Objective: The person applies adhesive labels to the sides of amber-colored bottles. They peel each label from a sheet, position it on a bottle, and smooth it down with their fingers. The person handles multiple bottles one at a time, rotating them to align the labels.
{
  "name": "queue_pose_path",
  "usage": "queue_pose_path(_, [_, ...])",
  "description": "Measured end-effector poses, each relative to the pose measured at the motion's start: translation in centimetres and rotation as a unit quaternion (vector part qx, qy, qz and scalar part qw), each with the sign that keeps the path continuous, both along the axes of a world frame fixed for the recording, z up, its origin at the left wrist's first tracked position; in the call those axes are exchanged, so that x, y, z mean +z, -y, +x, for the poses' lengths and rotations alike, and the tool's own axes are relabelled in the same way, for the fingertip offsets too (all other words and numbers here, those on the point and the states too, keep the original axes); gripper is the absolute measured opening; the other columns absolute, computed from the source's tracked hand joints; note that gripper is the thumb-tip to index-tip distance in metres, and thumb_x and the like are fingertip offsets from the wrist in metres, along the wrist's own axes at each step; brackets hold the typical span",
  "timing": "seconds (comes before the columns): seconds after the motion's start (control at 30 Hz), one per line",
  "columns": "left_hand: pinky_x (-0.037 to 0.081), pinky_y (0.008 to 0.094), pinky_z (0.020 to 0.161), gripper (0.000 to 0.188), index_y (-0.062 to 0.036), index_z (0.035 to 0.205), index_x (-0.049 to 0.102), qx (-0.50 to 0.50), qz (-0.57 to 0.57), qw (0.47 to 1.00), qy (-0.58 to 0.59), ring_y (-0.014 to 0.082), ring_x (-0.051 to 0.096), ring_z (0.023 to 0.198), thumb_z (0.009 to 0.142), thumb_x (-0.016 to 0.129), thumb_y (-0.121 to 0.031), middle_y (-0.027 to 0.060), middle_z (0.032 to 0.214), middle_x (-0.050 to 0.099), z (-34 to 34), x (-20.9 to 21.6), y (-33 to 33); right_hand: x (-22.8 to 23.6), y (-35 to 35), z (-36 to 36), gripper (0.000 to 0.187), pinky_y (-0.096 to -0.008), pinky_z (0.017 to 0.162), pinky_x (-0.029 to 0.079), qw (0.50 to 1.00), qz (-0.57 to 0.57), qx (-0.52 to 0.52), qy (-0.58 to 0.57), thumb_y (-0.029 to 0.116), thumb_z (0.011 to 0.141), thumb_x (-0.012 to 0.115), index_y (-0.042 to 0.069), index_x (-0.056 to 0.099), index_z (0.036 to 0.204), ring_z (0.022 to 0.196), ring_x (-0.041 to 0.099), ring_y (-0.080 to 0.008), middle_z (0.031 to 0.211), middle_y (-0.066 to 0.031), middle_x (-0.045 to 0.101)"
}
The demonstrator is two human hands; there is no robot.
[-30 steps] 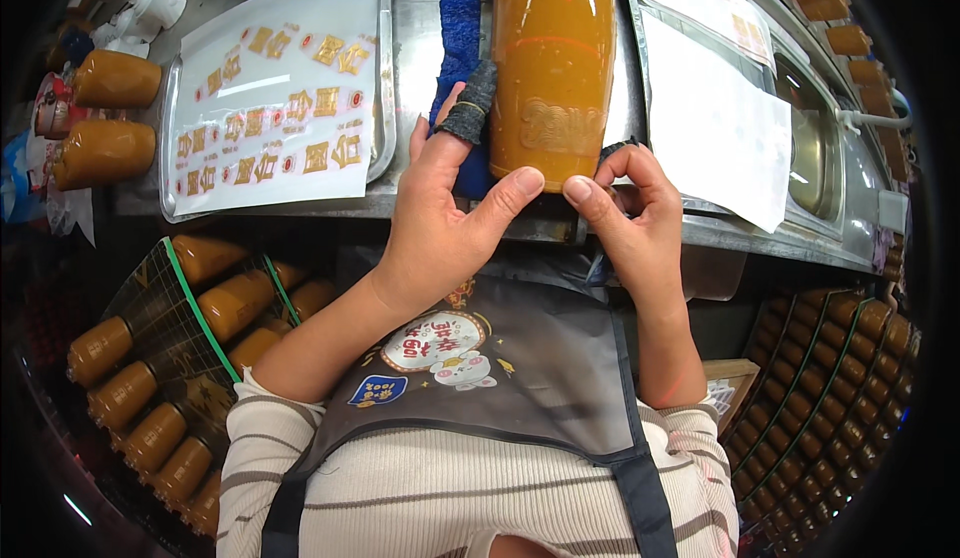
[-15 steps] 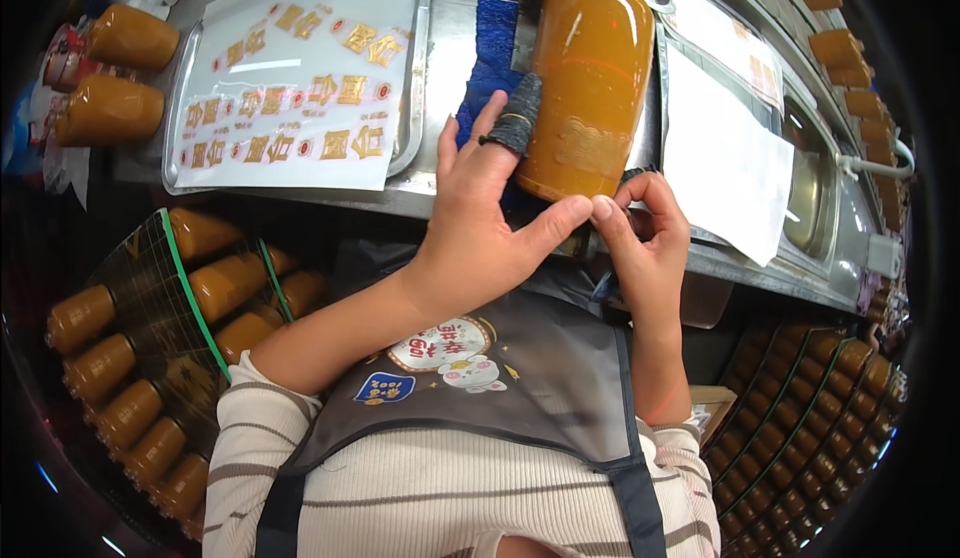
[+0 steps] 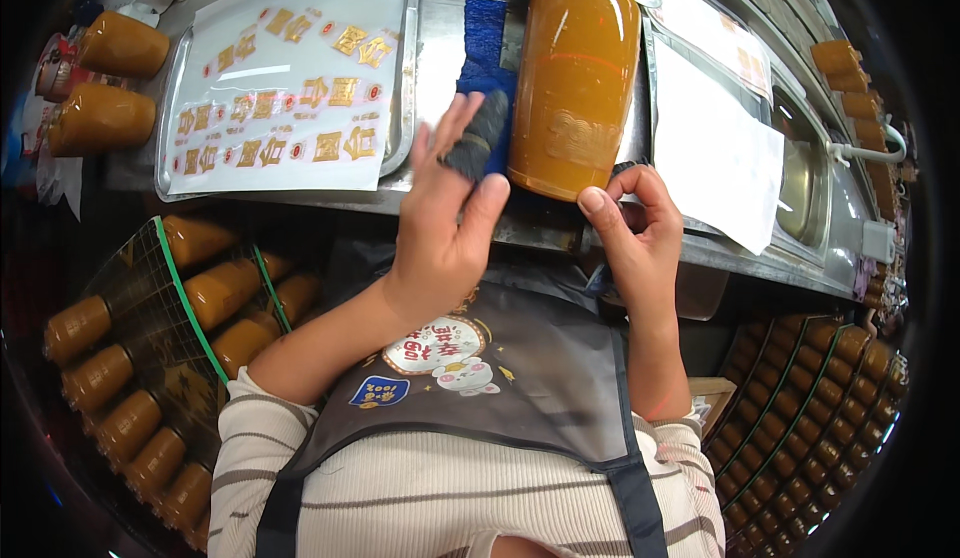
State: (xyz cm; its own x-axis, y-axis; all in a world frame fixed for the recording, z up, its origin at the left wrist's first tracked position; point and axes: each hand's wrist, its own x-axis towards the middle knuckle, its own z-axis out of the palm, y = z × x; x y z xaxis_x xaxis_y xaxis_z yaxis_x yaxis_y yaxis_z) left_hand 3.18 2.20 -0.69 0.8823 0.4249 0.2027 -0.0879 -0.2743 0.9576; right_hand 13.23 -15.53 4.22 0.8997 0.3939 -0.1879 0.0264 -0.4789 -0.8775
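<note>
A large flat amber-brown bottle [image 3: 575, 68] lies with its neck away from me, a raised emblem [image 3: 580, 136] near its base. My right hand [image 3: 640, 233] grips the near right corner of the base, thumb on the edge and fingers curled beneath. Slightly blurred, my left hand [image 3: 440, 223] is off the bottle to its left, its fingers apart and holding nothing. A dark wrap [image 3: 478, 136] covers one of its fingers. Beyond that hand, a metal tray [image 3: 408, 128] carries a white sheet [image 3: 300, 178] with rows of gold and red stickers [image 3: 260, 105].
A blue cloth [image 3: 484, 48] lies beside the bottle. White paper [image 3: 715, 148] borders a sink [image 3: 800, 173] on the right. Amber containers [image 3: 120, 43] stand at far left. Below the counter are racks of brown bottles at left [image 3: 225, 288] and right [image 3: 800, 438].
My left hand has let go of the bottle's base and moved left, away from the bottle. My right hand has stayed at the base corner. The whole view has shifted slightly.
</note>
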Motion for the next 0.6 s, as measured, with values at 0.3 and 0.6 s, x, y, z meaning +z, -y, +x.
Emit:
queue_pose_path(0.3, [0.01,0.0771,0.109,0.032,-0.003,0.074,0.073,-0.003,0.317,0.949,-0.009,0.0609,0.023,0.145,0.084,0.076,-0.033,0.0397,0.157,0.025,-2.1,1.6,1.5,-0.1,-0.1,-0.3,0.032,-0.0176,0.054,0.038,1.0,0.029,-0.007,0.0,0.02,0.088,0.081,0.003,0.056,0.08,0.063,0.052,-0.002,0.084,0.0009,0.051])
queue_pose_path(0.6, [0.009,0.0743,0.112,0.039,0.003,0.064,0.067,0.023,0.303,0.952,-0.019,0.0571,0.027,0.145,0.085,0.077,-0.028,0.0408,0.155,0.028,-2.8,0.6,1.3,0.0,-0.3,-0.3,0.033,-0.0178,0.053,0.037,1.0,0.02,-0.003,0.021,0.022,0.087,0.082,0.002,0.056,0.079,0.063,0.048,-0.002,0.082,0.0011,0.052])
